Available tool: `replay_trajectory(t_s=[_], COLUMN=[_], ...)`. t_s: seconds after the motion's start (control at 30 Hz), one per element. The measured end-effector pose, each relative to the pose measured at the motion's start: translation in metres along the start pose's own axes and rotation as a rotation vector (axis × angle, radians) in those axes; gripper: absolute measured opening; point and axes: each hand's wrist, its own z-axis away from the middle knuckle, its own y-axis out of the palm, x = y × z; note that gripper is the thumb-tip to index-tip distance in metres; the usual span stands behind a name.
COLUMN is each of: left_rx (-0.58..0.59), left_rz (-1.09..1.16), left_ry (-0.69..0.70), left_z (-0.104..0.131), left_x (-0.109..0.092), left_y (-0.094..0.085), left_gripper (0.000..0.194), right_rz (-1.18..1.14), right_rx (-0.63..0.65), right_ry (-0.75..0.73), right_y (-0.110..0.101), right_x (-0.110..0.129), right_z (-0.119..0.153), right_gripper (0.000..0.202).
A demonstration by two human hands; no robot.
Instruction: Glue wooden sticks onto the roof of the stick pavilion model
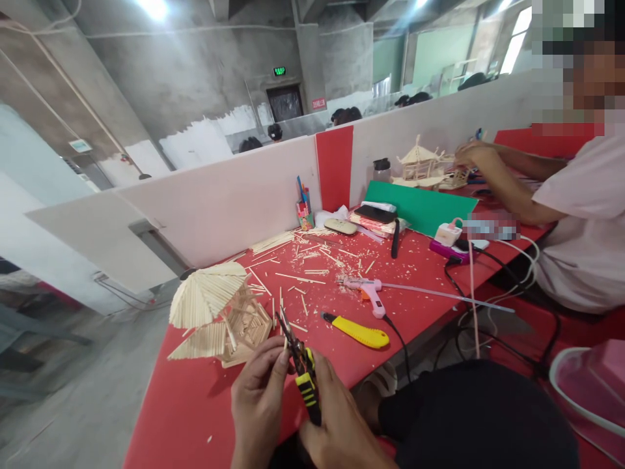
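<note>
My right hand [332, 413] is closed round the black-and-yellow handles of a pair of pliers [306, 385], whose jaws point up and away from me. Close beside the jaws, my left hand [261, 391] pinches a thin wooden stick [285, 345], mostly hidden by the fingers. Just beyond my left hand stands a small pavilion model [247, 319] built of sticks, with a ribbed roof [209, 296] tilted at its left. A yellow utility knife [359, 331] and a pink hot glue gun [371, 293] with a long glue stick lie to the right.
Loose sticks [273, 242] and scraps litter the red table [190, 417]. Farther back are a pen cup [305, 215], a phone [375, 213], a pale oval case [340, 226] and a green board [420, 205]. Cables and a power strip lie right, near a co-worker's arm [512, 185] and another stick model [420, 163].
</note>
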Motion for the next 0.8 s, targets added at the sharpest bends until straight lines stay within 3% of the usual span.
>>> replay_trajectory(t_s=[0.2,0.3,0.4,0.5,0.67,0.73,0.8], left_rx=[-0.042,-0.086,-0.136,-0.161,-0.126,-0.114,-0.091], left_rz=[0.008,0.089,0.149,0.254,0.503,0.588,0.635], left_ry=[-0.057,-0.170,-0.331,-0.451,-0.619,-0.674,-0.703], left_z=[0.003,0.002,-0.001,-0.002,0.001,0.003,0.004], left_x=[0.000,0.003,0.008,0.012,0.012,0.012,0.013], left_y=[-0.003,-0.004,-0.007,-0.011,-0.011,-0.012,-0.015], left_gripper=[0.016,0.018,0.025,0.033,0.037,0.035,0.034], right_rz=[-0.106,-0.160,-0.149,-0.027,0.488,0.576,0.499], right_rx=[-0.094,-0.072,-0.030,-0.010,-0.069,-0.091,-0.120], right_ry=[-0.095,-0.044,0.034,0.092,0.091,0.027,-0.062], right_y=[0.018,0.023,0.016,0.002,-0.010,-0.009,-0.007], right_x=[-0.004,-0.002,0.007,0.014,0.014,0.013,0.018], right_z=[-0.006,-0.016,-0.026,-0.033,-0.039,-0.041,-0.043], right_gripper=[0.067,0.045,0.038,0.042,0.072,0.065,0.048])
